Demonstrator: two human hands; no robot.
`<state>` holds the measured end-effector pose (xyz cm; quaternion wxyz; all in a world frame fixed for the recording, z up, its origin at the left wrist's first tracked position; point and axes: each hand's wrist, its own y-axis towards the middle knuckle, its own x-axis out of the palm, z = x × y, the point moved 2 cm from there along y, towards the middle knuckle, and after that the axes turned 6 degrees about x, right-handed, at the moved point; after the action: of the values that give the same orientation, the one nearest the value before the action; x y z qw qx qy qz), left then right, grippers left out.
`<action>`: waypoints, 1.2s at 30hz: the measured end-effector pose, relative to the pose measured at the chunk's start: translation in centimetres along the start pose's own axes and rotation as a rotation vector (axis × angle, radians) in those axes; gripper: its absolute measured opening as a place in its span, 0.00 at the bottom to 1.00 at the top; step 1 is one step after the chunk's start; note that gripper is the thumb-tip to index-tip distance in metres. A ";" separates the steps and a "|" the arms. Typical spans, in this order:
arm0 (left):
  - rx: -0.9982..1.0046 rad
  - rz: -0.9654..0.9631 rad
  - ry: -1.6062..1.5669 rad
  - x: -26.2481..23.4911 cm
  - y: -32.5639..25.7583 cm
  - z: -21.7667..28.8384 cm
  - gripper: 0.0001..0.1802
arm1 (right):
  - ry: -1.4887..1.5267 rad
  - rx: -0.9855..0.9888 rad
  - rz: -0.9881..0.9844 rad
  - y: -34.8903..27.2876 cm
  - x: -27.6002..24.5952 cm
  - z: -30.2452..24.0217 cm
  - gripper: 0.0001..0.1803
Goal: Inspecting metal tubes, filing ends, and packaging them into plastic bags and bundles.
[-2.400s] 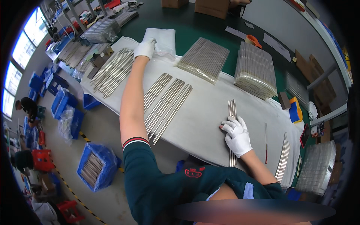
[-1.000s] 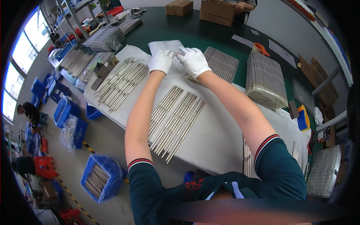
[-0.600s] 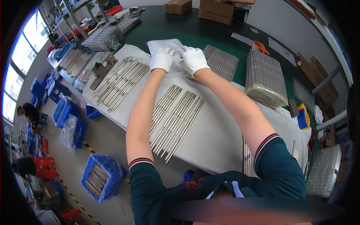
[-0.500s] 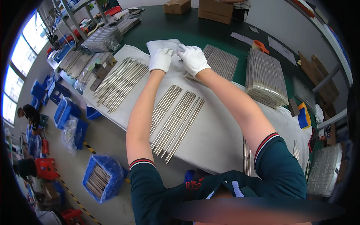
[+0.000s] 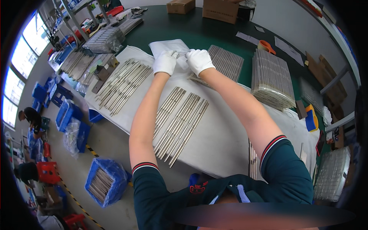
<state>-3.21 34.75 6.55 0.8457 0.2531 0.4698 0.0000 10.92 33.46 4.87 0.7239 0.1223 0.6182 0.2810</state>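
Observation:
Both my hands wear white gloves and meet at the far side of the cloth-covered table. My left hand (image 5: 165, 62) and my right hand (image 5: 199, 61) are closed, pinching the near edge of a whitish see-through plastic bag (image 5: 168, 46). The bag lies flat beyond the gloves; its pinched edge is partly hidden by the fingers. Nearer to me, several shiny metal rods (image 5: 180, 124) lie side by side in groups below my forearms. A larger spread of rods (image 5: 124, 86) is left of my left hand. Close to my right hand is a wrapped layer of rods (image 5: 225, 63).
A tall plastic-wrapped stack of rods (image 5: 271, 78) stands at the right, with an orange tape dispenser (image 5: 266, 47) behind it. Cardboard boxes (image 5: 219, 11) sit at the far edge. On the floor at left is a blue-lined bin of rods (image 5: 103, 184). Another person (image 5: 32, 119) is farther left.
My right hand has drawn its fingers in, from loosely spread to a tighter pinch at the bag's edge. My left hand has barely moved.

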 end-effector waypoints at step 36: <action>0.267 -0.542 0.043 -2.8 -2.5 3.4 0.41 | 2.092 0.966 0.380 -14.0 -20.4 11.9 0.11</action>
<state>-2.67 30.51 9.15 0.7640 0.2272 0.5339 -0.2821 24.38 12.72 16.78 -0.3140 0.1845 0.9276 0.0839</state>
